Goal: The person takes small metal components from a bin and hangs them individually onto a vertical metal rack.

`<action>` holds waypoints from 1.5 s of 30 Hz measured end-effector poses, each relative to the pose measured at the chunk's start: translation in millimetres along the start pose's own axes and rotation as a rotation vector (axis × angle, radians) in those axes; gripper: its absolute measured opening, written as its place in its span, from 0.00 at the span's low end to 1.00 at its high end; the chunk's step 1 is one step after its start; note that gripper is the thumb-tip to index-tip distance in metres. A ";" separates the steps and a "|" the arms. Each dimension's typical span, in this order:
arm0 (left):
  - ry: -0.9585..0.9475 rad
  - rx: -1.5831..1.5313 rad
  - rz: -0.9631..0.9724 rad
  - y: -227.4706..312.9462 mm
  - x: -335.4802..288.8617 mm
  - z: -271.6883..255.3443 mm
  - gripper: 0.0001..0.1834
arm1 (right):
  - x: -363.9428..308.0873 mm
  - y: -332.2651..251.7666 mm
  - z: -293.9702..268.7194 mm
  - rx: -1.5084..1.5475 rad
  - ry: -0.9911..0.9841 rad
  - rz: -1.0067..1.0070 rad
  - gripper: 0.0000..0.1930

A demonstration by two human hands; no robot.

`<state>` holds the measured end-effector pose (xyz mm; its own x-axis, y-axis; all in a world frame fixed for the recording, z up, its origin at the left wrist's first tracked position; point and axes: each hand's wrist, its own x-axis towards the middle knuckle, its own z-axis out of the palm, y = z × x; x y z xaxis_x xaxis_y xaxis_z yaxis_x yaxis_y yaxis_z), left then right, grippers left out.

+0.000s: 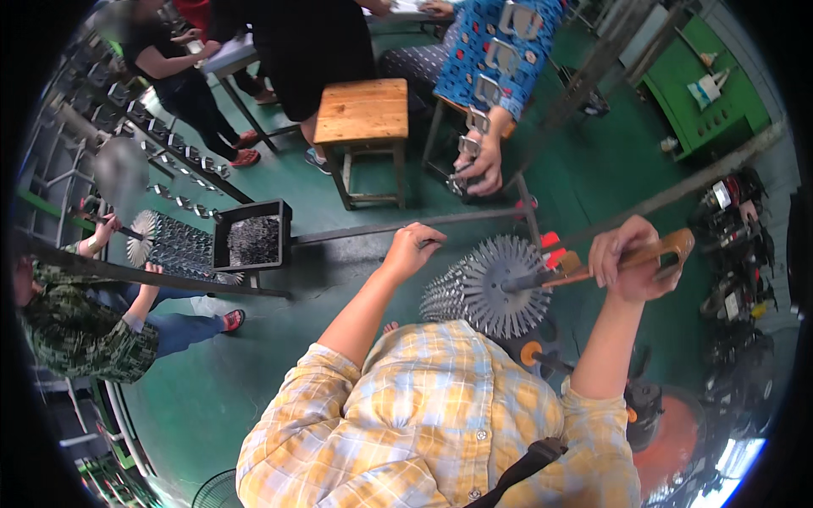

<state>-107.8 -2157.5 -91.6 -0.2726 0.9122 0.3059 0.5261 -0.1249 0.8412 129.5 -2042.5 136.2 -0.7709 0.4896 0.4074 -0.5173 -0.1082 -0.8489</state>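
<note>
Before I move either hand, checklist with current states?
1. Right hand on the orange-brown handle: ok, fingers around it.
2. Left hand holding its small dark piece: ok, pinched between fingers.
3. Left hand off the spoked metal drum: ok, a gap shows.
4. Drum locked against turning: cannot tell, no lock visible.
5. Co-workers away from the area: not ok, a co-worker's hand hangs just beyond the drum.
</note>
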 end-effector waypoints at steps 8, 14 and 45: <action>0.563 0.311 0.353 104.0 13.0 -198.2 0.10 | -11.3 -2.0 5.9 -0.033 0.052 -0.057 0.35; 1.399 0.500 0.505 190.4 -3.2 -374.7 0.06 | -2.7 2.9 16.7 -0.051 0.052 -0.081 0.34; 1.259 -0.274 0.319 229.8 42.8 -585.8 0.10 | -12.0 6.2 13.1 -0.053 0.079 -0.080 0.33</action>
<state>-470.5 -2375.7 376.0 -0.8022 -0.1354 0.5816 0.5678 -0.4742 0.6728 130.7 -2060.4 130.6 -0.6949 0.5621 0.4485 -0.5540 -0.0209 -0.8322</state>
